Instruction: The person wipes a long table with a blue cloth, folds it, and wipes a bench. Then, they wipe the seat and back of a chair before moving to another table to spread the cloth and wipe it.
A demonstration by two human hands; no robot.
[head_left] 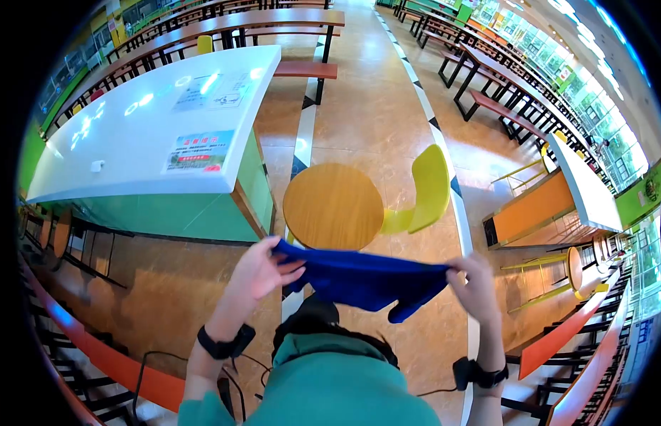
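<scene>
A dark blue piece of cloth, perhaps a garment [366, 278], is stretched in the air between my two hands. At its left end, my left hand [263, 270] pinches the top edge between thumb and fingers. The opposite upper corner is gripped by my right hand [474, 285], which looks slightly blurred. Its upper edge runs nearly level, while the lower part hangs loose with a narrow flap dangling near the right. Just beyond the cloth stands a round wooden stool or small table top [333, 206], its near edge partly covered by the cloth.
A yellow chair [431, 188] stands right of the round top. To the left is a white-topped counter [142, 128] with printed sheets; an orange-sided counter [540, 206] is at right. Long tables and benches [501, 71] line the hall. Cables [142, 376] trail near my left arm.
</scene>
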